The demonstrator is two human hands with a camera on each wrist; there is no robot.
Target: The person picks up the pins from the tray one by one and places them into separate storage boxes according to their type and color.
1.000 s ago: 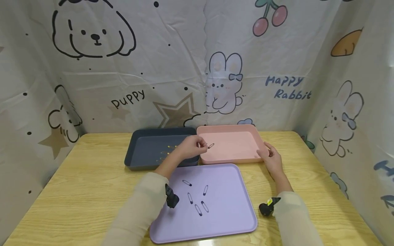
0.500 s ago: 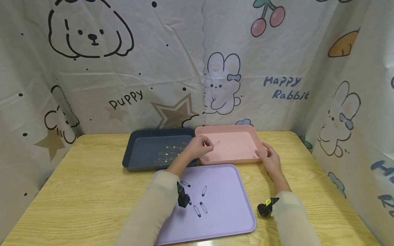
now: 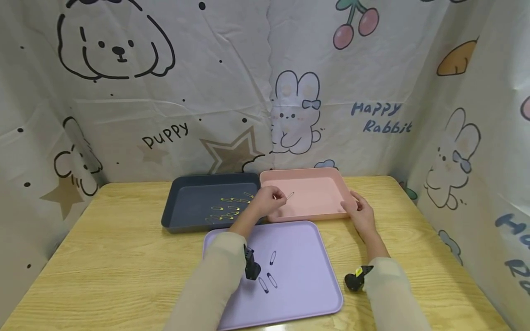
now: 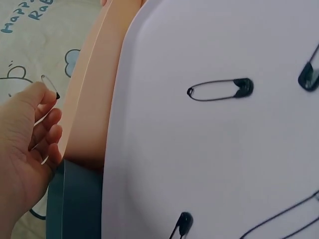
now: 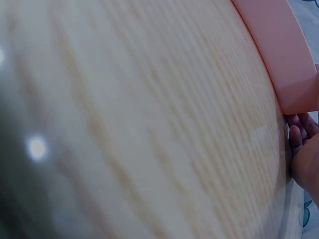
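Between thumb and fingertips, my left hand (image 3: 268,201) pinches a safety pin (image 4: 49,85) with a black head. That hand hangs over the left part of the pink tray (image 3: 327,179). At the pink tray's right side, my right hand (image 3: 361,216) holds the rim, its thumb on the inside; the right wrist view catches only part of this hand near the tray corner. Several black-headed safety pins lie on the lavender tray (image 3: 306,294), among them one safety pin (image 4: 243,88) in the left wrist view. My left forearm and wrist camera cover some of that tray.
The dark blue tray (image 3: 188,197) sits left of the pink one and holds several yellow safety pins (image 3: 229,208). All three trays stand close together on the wooden table (image 3: 124,257). A printed curtain (image 3: 232,82) encloses the back and sides.
My left hand has moved right, farther over the pink tray, then dipped slightly with the safety pin still pinched. My right hand stays on the rim. The head view has shifted a little.
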